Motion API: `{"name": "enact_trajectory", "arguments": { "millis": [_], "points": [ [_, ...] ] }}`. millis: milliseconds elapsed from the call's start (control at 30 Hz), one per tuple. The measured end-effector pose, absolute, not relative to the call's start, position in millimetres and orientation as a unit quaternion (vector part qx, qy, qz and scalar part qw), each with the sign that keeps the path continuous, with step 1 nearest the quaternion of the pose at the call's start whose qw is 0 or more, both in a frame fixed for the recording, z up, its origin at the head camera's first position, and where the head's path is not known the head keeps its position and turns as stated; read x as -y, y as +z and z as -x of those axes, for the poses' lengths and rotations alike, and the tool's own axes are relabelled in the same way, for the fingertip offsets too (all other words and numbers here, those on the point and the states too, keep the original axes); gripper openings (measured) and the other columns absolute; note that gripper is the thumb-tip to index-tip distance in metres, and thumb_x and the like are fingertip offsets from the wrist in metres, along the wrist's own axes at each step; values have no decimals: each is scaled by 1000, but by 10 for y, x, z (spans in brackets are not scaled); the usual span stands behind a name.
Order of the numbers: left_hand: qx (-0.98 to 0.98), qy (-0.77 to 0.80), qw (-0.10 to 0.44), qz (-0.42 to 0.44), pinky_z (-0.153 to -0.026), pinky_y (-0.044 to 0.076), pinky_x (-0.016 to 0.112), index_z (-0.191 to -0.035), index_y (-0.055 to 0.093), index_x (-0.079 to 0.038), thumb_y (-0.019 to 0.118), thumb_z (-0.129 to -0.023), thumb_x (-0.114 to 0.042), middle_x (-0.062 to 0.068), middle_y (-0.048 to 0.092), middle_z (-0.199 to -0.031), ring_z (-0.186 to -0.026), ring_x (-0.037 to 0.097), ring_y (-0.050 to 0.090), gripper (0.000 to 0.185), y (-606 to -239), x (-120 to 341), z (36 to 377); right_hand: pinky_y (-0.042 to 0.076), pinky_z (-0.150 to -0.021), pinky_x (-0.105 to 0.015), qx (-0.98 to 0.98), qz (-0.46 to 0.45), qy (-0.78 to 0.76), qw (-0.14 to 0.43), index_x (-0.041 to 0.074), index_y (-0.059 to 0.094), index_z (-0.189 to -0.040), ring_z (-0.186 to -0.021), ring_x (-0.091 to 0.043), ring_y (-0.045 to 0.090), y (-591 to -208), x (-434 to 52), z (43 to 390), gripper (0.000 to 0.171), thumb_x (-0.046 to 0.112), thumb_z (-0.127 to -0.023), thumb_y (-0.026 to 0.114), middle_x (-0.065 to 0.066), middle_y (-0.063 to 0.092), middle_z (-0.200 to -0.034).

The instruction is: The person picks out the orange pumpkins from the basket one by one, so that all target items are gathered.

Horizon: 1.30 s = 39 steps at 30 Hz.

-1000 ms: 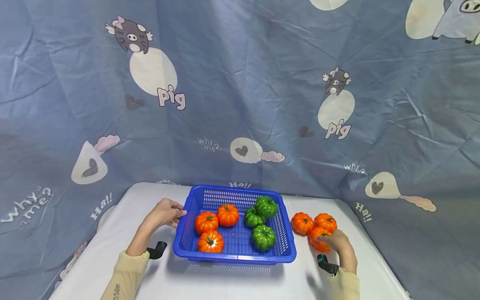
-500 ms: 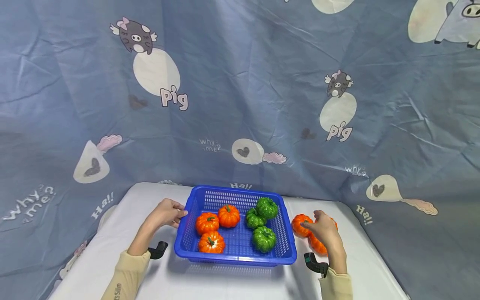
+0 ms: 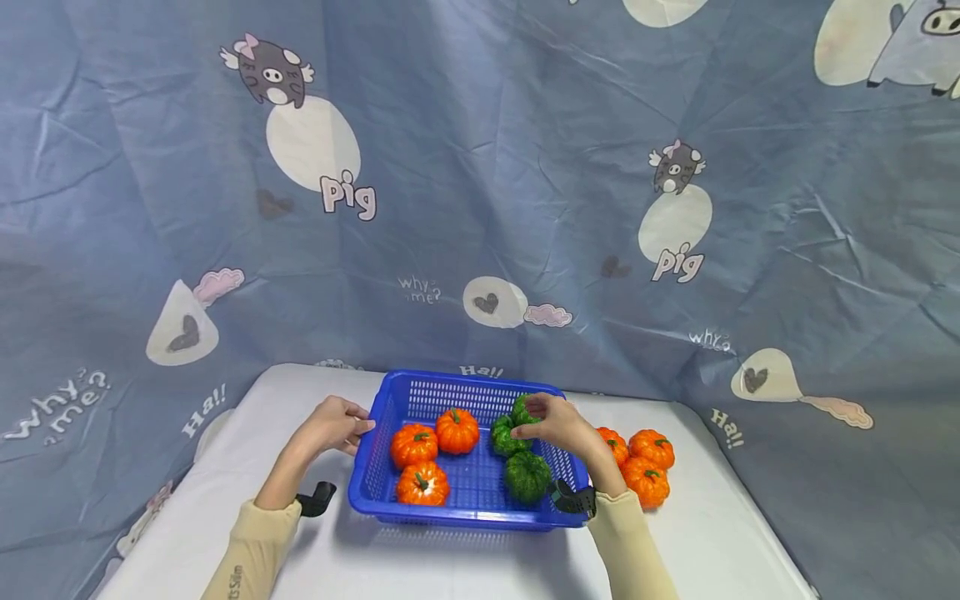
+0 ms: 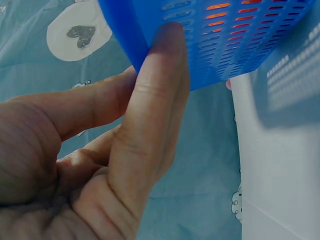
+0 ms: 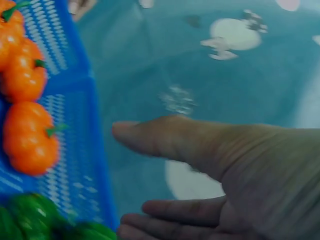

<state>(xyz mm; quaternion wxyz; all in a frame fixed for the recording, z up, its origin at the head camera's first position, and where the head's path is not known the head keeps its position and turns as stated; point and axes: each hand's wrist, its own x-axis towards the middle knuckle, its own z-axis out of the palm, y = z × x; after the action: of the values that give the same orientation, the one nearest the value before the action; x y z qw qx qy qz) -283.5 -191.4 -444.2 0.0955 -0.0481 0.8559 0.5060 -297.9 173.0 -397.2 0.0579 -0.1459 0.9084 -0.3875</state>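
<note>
Nearest me, three orange pumpkins [image 3: 643, 462] already sit out on the white counter [image 3: 465, 567] beside the blue basket [image 3: 465, 510], whose left rim the left hand [image 3: 330, 423] pinches, while the right hand [image 3: 558, 422], fingers spread loose, settles on a green pumpkin [image 3: 522, 410] at the back, with three orange and three green left inside.

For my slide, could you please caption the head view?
Left hand steadies blue basket; right hand reaches a green pumpkin.

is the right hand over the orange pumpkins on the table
No, the right hand reaches into the blue basket, over a green pumpkin.
</note>
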Motion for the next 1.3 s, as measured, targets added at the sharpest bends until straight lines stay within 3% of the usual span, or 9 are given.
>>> {"name": "enact_trajectory", "arguments": {
  "millis": [267,467,567,667,733,1300],
  "points": [
    [-852,513,91,42,-60,61,34,-117,57,16,61,-93,-6,14,69,-80,-63,17,68,33,-4443,1929,2830,49,-100,-46,-903,171,-380,103,-10,53,-129,-118,-38,57,-4242,-1309,3264,68,16,-73,83,-27,59,-126],
    [-853,512,91,53,-60,61,33,-119,57,14,62,-92,-7,14,69,-81,-63,17,68,35,-4456,1906,2855,50,-98,-45,-911,188,-353,100,-13,55,-124,-111,-36,60,-4438,-1112,3392,66,14,-70,82,-27,61,-121],
    [-854,510,94,50,-60,60,32,-120,57,15,62,-92,-7,15,69,-82,-63,17,68,35,-4461,1903,2863,54,-80,-35,-926,187,-316,90,-10,62,-111,-88,-24,61,-4540,-1028,3428,54,16,-68,83,-17,66,-101],
    [-852,512,95,50,-60,60,33,-119,57,15,62,-92,-6,15,69,-81,-63,17,68,34,-4465,1904,2856,44,-59,-27,-932,183,-300,89,-6,64,-93,-67,-16,48,-4613,-943,3455,40,16,-67,84,-4,56,-77],
    [-852,512,93,50,-59,60,33,-118,57,15,62,-92,-6,15,69,-81,-63,17,68,34,-4468,1907,2850,39,-54,-25,-932,179,-301,93,-4,63,-89,-62,-15,44,-4644,-888,3472,36,16,-68,84,0,50,-71],
    [-852,512,90,51,-60,61,33,-118,58,15,62,-92,-6,14,68,-82,-63,17,67,33,-4453,1917,2819,50,-67,-31,-941,158,-282,96,1,64,-94,-70,-17,54,-4704,-789,3521,42,19,-64,87,-4,62,-81]
  ]
}}
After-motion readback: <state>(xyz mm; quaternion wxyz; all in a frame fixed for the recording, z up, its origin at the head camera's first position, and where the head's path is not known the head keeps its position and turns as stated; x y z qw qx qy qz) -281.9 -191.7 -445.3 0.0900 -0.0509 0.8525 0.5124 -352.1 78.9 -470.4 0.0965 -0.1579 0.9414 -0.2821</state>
